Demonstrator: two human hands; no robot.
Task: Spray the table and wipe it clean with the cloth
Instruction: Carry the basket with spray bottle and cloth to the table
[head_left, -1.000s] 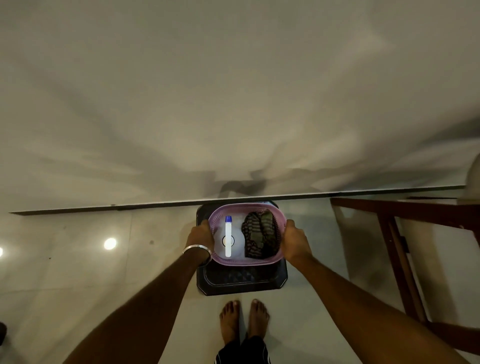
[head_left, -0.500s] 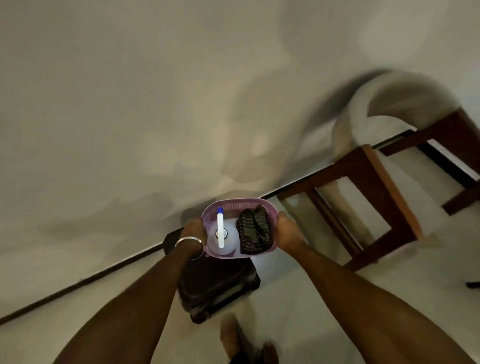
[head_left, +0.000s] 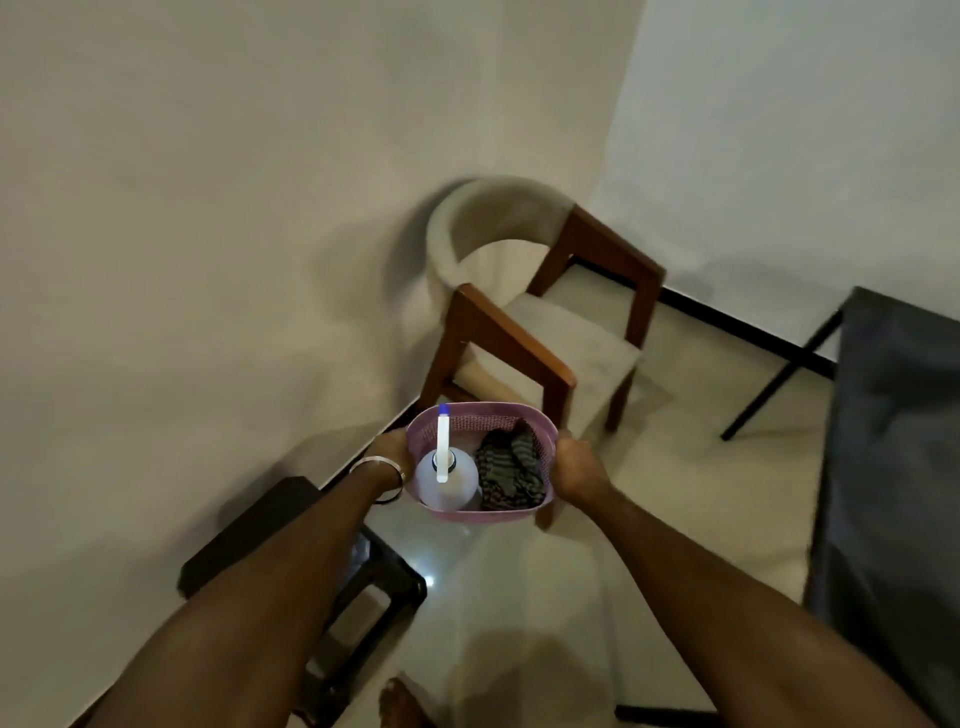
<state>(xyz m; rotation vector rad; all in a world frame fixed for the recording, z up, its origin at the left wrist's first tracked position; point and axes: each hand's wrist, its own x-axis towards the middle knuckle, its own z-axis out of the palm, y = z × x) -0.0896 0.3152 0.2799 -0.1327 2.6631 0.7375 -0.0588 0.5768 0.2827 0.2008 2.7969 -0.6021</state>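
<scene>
In front of the chair (head_left: 524, 312), left hand (head_left: 390, 451) and right hand (head_left: 575, 466) grip a basket (head_left: 483, 422) holding a spray bottle (head_left: 445, 483) and cloth (head_left: 511, 470).

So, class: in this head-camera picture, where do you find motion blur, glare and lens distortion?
Head view: dim, warm light; the chair back is smeared by motion blur; a small glare spot shines on the floor; wide-angle distortion tilts the walls; the basket between both hands stays fairly sharp.

A pink basket (head_left: 524, 512) holds a white spray bottle (head_left: 447, 486) with a blue tip and a dark striped cloth (head_left: 511, 470), maybe grey and black. The far chair (head_left: 540, 322) is beige with brown wood; the right worktop (head_left: 893, 441) is dark grey.
</scene>
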